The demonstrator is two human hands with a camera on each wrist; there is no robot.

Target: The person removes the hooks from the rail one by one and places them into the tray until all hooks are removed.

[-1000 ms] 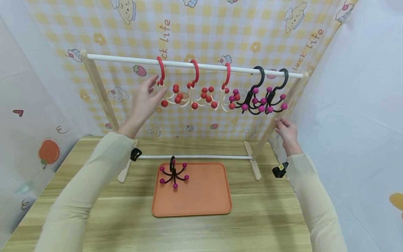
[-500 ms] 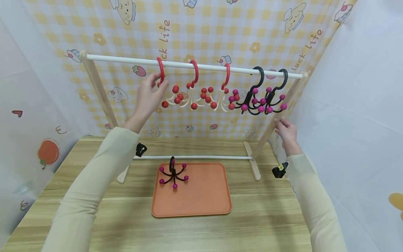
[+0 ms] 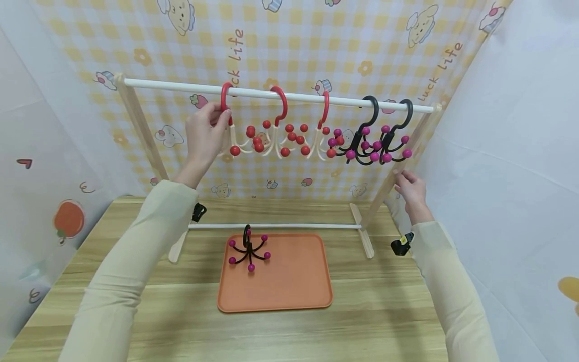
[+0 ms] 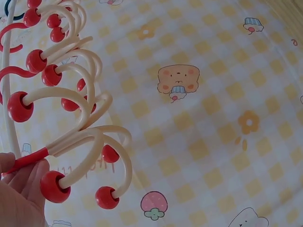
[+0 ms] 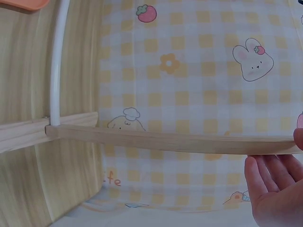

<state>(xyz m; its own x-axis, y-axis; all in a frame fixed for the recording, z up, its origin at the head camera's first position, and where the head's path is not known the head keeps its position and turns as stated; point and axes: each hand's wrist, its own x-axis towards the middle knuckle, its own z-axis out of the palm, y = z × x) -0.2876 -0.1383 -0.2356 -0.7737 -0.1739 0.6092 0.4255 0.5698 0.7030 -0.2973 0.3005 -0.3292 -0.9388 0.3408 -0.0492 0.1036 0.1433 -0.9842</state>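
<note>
At the rack's left, my left hand [image 3: 203, 133] pinches the red hook [image 3: 224, 98] of a cream multi-arm hanger [image 4: 78, 142] with red ball tips. That hook is still over the white top rail [image 3: 181, 87]. My right hand [image 3: 411, 191] grips the right wooden post [image 5: 180, 142] between thumb and fingers. Two more red-hooked hangers, a middle one [image 3: 277, 133] and another [image 3: 320, 136], hang to the right. Beyond them hang two black hangers with magenta balls, one [image 3: 357, 138] beside the other [image 3: 389, 141].
An orange tray [image 3: 294, 281] lies on the wooden table [image 3: 375, 311], with a black hanger [image 3: 250, 249] at its left back. Behind it runs the rack's white lower bar [image 3: 294, 225]. A checked cloth [image 3: 289, 55] hangs behind the rack, and a white sheet [image 3: 511, 151] stands at the right.
My left hand first closed on the leftmost red hook, then shifted it slightly left and turned it. The middle red-hooked hanger turned a little. My right hand stayed on the post.
</note>
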